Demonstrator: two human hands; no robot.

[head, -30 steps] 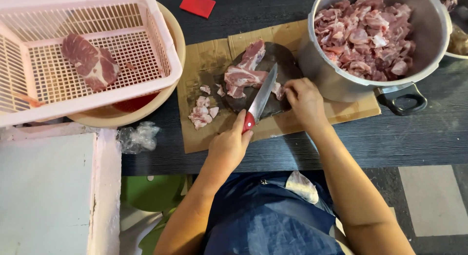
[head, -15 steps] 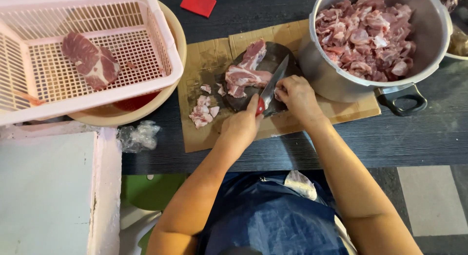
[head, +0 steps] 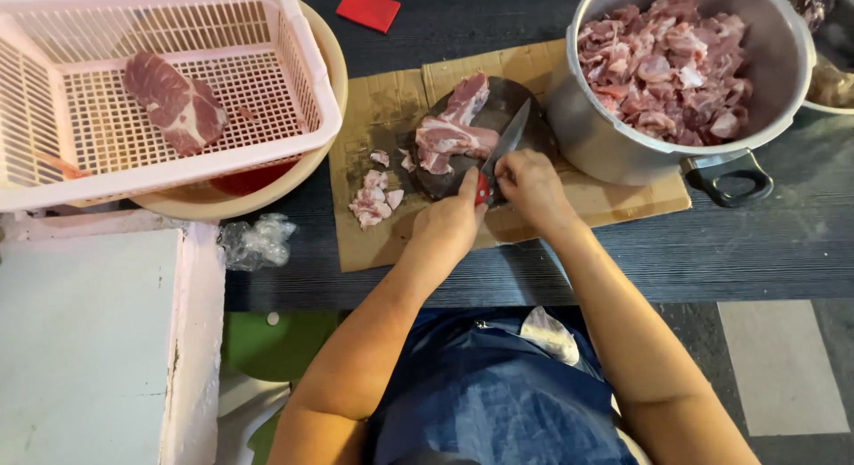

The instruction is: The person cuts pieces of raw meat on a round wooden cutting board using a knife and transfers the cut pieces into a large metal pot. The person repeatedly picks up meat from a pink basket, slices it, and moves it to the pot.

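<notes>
Knife [head: 503,152] sits on the dark round chopping board [head: 525,100], just left of the big pot [head: 783,65]; left hand [head: 449,227] fingers wrapped tight around its red handle. Right hand [head: 531,182] fingers curl down by the blade, next to the meat slab [head: 452,132].

A sheet of cardboard [head: 534,225] lies at the centre of the counter [head: 756,243], with a round chopping block [head: 525,105] on it. A slab of meat [head: 449,132] rests on the block, and cut pieces [head: 374,198] lie just left of it on the cardboard. At upper right stands a pot [head: 774,65] filled with meat chunks [head: 667,60]. At upper left a basket [head: 294,109] sits on a bowl [head: 329,65], holding another meat piece [head: 173,100].
</notes>
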